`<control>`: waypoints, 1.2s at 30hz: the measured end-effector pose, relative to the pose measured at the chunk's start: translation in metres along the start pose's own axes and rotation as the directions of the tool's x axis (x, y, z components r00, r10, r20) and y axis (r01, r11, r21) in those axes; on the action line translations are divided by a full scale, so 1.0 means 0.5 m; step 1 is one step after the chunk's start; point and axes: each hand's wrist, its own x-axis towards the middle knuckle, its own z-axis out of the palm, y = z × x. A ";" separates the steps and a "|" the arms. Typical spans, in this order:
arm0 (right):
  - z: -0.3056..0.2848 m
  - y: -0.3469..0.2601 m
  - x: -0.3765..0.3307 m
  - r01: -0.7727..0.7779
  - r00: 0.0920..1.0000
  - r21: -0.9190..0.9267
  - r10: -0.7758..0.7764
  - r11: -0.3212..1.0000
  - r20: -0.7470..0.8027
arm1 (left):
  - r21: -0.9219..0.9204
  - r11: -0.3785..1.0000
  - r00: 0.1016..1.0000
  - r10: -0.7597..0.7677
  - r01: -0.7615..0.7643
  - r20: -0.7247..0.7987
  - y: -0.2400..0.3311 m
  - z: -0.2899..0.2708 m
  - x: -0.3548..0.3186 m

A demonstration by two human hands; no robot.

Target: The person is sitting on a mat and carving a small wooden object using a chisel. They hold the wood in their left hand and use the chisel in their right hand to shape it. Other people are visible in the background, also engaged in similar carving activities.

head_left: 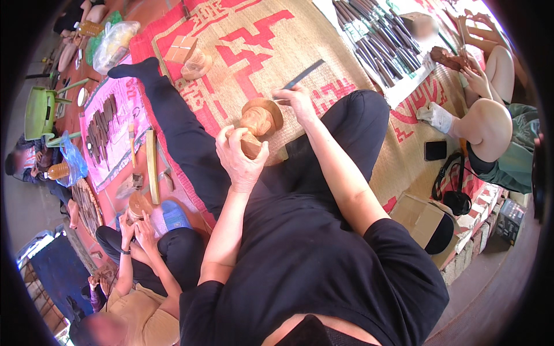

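Observation:
A light-brown wood carving [258,121] with a round, disc-like end lies tilted between my legs. My left hand [239,158] is closed round its lower block, with the fingers over the near left side. Just to the right of the disc, my right hand [298,101] grips a long, flat, dark tool [306,73] like a file, which points up and to the right. The tool's lower end is partly hidden by the fingers, and its long part stands apart from the carving.
I sit on a red-and-tan woven mat [242,43]. Wooden blocks [181,48] lie ahead; many chisels [378,43] are spread on white cloth at far right. One person [138,300] works wood at left, another [490,121] at right. A phone [435,151] and cardboard box [418,222] lie right.

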 end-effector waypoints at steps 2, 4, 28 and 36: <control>0.009 -0.002 -0.017 -0.015 0.993 -0.136 0.031 0.991 0.118 | 0.007 1.000 1.000 -0.014 0.014 0.010 0.001 0.000 -0.001; 0.008 0.007 -0.016 0.004 0.986 -0.216 0.033 0.976 0.166 | 0.002 1.000 1.000 -0.016 0.016 0.020 0.007 -0.001 0.004; 0.001 0.001 -0.015 -0.063 0.995 -0.093 0.070 0.994 0.072 | -0.006 1.000 1.000 -0.010 0.010 0.009 0.001 -0.002 -0.003; -0.026 0.003 0.008 -0.064 0.998 0.010 0.064 0.998 -0.026 | -0.026 1.000 1.000 -0.002 0.002 0.001 -0.003 0.000 -0.004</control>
